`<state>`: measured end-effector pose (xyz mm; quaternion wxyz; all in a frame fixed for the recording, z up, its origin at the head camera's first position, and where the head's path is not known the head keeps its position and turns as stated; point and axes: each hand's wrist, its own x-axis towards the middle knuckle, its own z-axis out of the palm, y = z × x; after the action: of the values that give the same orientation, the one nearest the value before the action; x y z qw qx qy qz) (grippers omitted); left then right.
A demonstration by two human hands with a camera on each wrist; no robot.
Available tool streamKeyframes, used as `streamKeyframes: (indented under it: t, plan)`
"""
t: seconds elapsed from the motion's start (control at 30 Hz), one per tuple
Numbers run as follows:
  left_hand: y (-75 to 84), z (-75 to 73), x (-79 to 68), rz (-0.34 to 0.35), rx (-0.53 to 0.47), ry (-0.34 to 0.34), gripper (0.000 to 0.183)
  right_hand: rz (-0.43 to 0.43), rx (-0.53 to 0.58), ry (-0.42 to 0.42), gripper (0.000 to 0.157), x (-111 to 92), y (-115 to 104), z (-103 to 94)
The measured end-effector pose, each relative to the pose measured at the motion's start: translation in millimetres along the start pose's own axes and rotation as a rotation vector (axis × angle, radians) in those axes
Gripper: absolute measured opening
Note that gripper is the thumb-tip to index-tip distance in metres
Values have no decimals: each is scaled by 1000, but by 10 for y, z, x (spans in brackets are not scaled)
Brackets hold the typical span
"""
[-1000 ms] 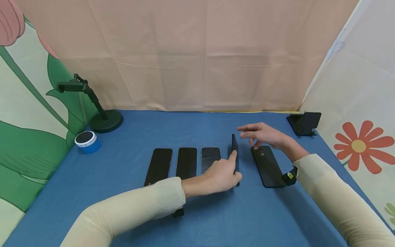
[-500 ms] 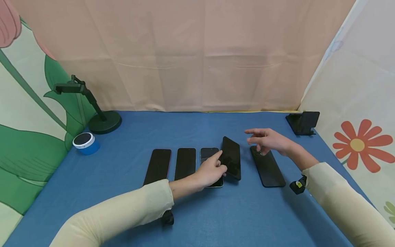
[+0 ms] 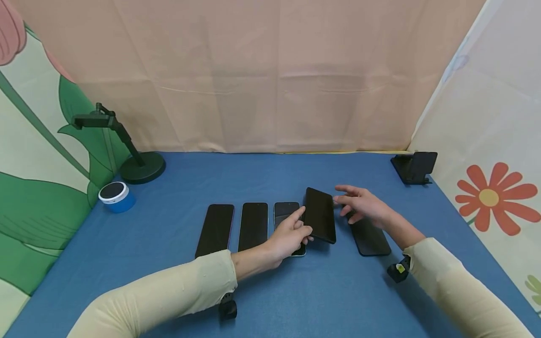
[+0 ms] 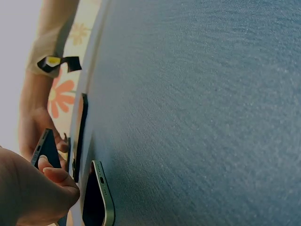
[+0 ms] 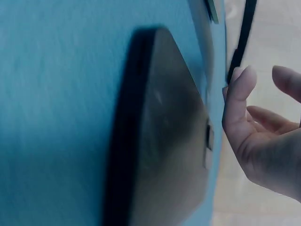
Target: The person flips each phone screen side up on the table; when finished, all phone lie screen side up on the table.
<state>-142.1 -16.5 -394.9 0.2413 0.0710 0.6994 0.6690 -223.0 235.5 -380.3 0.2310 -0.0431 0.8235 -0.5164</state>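
Note:
In the head view my left hand (image 3: pixel 289 238) pinches the left edge of a black smartphone (image 3: pixel 320 216), which is tilted above the blue table with its dark screen showing. The left wrist view shows the thumb on this held phone (image 4: pixel 47 147). My right hand (image 3: pixel 364 205) is beside its right edge, fingers loosely spread; contact is hard to tell. In the right wrist view the thumb (image 5: pixel 239 94) is close to the phone's thin edge. Below the right hand, a dark smartphone (image 3: pixel 369 237) lies with its back up, its camera end partly hidden.
Left of the held phone, three smartphones lie in a row: one (image 3: pixel 215 230), a second (image 3: pixel 253 225) and a third (image 3: pixel 285 208) partly behind the left hand. A black stand (image 3: pixel 143 166) and a blue-and-white round container (image 3: pixel 118 198) are at the left; a black phone holder (image 3: pixel 416 168) is at back right.
The held smartphone has turned from edge-on to screen toward me, as the left hand drew left. The right hand first shifted right, then came back left and down toward the phone's edge.

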Motion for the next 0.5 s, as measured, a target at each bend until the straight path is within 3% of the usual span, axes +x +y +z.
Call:
streamKeyframes:
  t: [0.17,0.5]
  plan:
    - [12,12,-3,20,-2,-16,66,49,127,-19,67,26,48,31]
    - [33,-17,-1,65,96,-74,70,-39,119,22,67,-7,100,35]
